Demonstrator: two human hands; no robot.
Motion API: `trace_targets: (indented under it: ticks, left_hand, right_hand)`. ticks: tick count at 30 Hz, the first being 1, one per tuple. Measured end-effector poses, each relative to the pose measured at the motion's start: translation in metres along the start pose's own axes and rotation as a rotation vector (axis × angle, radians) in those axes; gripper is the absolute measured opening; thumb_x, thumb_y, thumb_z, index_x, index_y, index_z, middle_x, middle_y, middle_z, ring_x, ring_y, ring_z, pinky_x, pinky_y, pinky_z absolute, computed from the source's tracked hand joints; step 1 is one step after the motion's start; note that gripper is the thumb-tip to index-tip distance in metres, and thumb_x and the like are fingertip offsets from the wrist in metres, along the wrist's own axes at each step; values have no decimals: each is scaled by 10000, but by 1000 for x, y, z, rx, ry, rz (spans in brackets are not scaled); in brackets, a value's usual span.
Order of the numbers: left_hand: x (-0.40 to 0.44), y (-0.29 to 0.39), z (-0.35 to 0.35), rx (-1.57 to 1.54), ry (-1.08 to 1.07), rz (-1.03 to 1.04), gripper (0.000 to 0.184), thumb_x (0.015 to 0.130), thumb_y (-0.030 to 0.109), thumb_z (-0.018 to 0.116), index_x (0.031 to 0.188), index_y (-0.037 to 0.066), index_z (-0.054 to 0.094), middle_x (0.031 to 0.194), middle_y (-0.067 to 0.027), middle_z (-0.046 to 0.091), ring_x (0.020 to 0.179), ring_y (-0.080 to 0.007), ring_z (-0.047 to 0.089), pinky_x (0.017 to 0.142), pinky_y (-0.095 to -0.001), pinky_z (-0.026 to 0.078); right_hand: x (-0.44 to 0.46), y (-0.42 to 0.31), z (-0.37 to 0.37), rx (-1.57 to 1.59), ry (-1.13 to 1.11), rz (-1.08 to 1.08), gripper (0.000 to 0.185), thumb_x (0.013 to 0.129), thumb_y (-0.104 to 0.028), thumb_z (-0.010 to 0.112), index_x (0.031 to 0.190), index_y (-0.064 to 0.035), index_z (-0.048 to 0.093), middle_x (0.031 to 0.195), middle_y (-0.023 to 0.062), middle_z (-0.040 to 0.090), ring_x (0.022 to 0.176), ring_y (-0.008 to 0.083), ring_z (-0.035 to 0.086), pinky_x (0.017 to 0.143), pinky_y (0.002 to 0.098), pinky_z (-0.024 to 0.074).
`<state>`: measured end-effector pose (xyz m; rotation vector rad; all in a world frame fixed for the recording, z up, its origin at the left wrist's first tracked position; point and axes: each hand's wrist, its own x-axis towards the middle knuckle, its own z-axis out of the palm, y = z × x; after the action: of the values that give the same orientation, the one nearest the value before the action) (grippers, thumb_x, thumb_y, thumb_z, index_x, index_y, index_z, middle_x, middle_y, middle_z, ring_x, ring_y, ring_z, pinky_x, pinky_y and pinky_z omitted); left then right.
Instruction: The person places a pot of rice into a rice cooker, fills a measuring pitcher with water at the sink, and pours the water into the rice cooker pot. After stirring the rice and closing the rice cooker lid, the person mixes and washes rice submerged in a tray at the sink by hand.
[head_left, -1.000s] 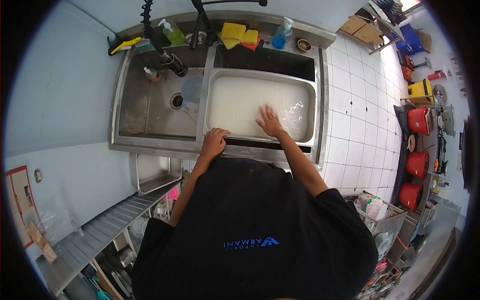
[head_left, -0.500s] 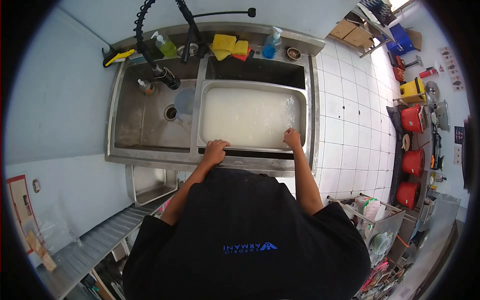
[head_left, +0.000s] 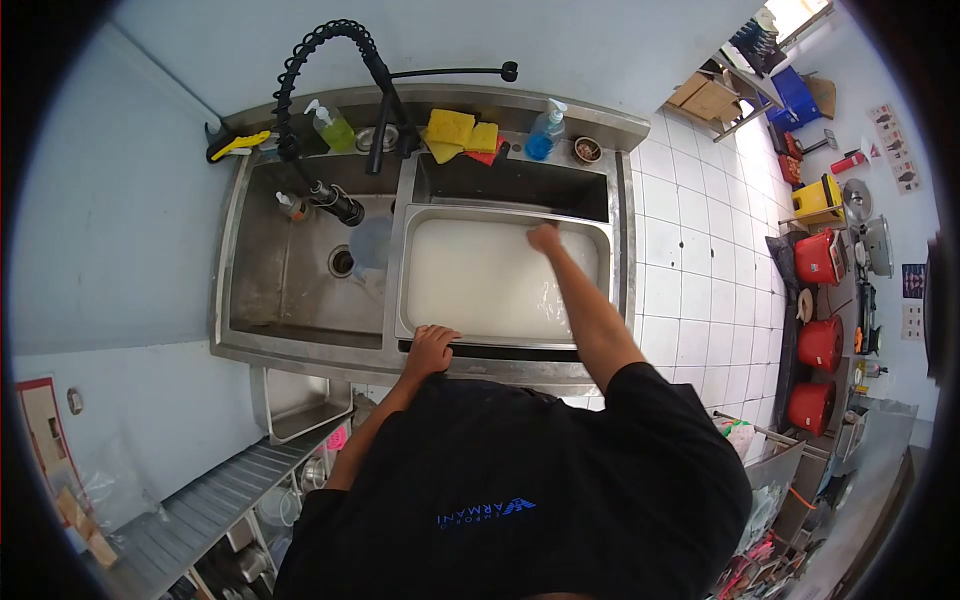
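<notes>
A large metal tray [head_left: 404,275] filled with cloudy white liquid [head_left: 480,280] rests over the right sink basin [head_left: 500,185]. My left hand [head_left: 433,350] lies on the tray's near left rim, its fingers bent over the edge. Near the tray's far rim, right of the middle, is my right hand [head_left: 544,238], low over the liquid. Its fingers are hidden or too blurred to make out, and I cannot tell whether they touch the liquid.
The left basin [head_left: 310,300] holds a small bottle [head_left: 291,206] and a translucent round item. A black spring faucet [head_left: 340,205] hangs over it. Along the back ledge stand a green soap bottle [head_left: 335,130], yellow sponges [head_left: 450,128], a blue soap bottle [head_left: 545,133] and a small bowl [head_left: 587,150].
My right hand has moved from the tray's near right side to its far side. My left hand stays at the near left rim. The camera view has shifted, so the sink appears lower.
</notes>
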<state>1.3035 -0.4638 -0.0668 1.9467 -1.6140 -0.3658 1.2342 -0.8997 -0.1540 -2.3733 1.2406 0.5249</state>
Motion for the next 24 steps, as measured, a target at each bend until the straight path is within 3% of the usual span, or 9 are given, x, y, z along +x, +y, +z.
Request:
trace_targets:
  ticks: [3,5,7,10,13,15,17,20,24]
  left_hand:
    - [8,-4,4,5,14,2,350,704,74,568,1034,132,670,998,-56,663,992,-229,608,939,-420,383]
    - [4,-3,2,-2,25,0,354,700,78,569,1034,133,673,995,-55,661,994,-226,607,943,-426,379]
    - [4,-1,-2,12,-12,-22,352,704,92,578,1040,140,668,1003,-46,658,1001,-220,604,944,-428,378]
    - [4,-1,-3,17,-17,-11,351,707,99,582,1046,144,663,1011,-42,657,1001,-217,602,940,-428,378]
    - [5,2,-4,25,-18,-6,350,709,103,583,1047,144,661,1009,-42,657,996,-215,601,932,-428,379]
    - [5,2,-5,23,-7,0,348,709,103,582,1046,142,661,1003,-44,656,994,-215,600,927,-425,379]
    - [4,-2,-1,5,4,-2,345,710,102,582,1044,139,661,996,-45,655,993,-215,598,922,-421,380]
    - [2,-2,0,7,4,-10,340,710,100,580,1038,135,661,990,-46,653,991,-217,596,917,-415,381]
    - [4,2,-5,10,-8,-18,335,710,94,578,1031,132,663,991,-50,653,986,-220,596,917,-412,383]
  right_hand:
    - [-13,-68,36,28,319,323,531,852,-331,525,1213,48,612,1273,231,596,1220,372,544,1019,469,422]
    - [-34,-103,19,-56,178,218,646,862,-363,568,1364,25,442,1296,220,568,1183,379,566,972,504,466]
    - [-78,-140,-34,58,-8,-101,502,877,-292,542,1309,-37,516,1252,199,598,1175,360,576,969,494,473]
    - [-93,-177,-42,-145,63,-499,313,872,-209,532,1105,-41,657,1190,176,642,1118,364,610,906,467,515]
    - [-63,-179,-38,-287,-194,-781,265,867,-192,532,1051,-69,678,1132,166,664,1057,357,635,881,453,524]
    - [-29,-137,-28,-148,-40,-720,249,879,-152,500,1047,-93,674,1108,174,666,1078,346,624,917,445,504]
    - [-18,-96,-45,73,-135,-771,354,843,-55,478,1142,-100,661,1191,163,648,1151,339,590,1005,415,459]
    - [-32,-37,-59,109,-116,-646,424,826,-47,472,1201,-131,650,1228,163,633,1193,332,567,1054,412,424]
    - [-42,60,-50,40,53,-274,394,827,-109,530,1197,-150,657,1207,190,637,1154,355,588,1009,440,467]
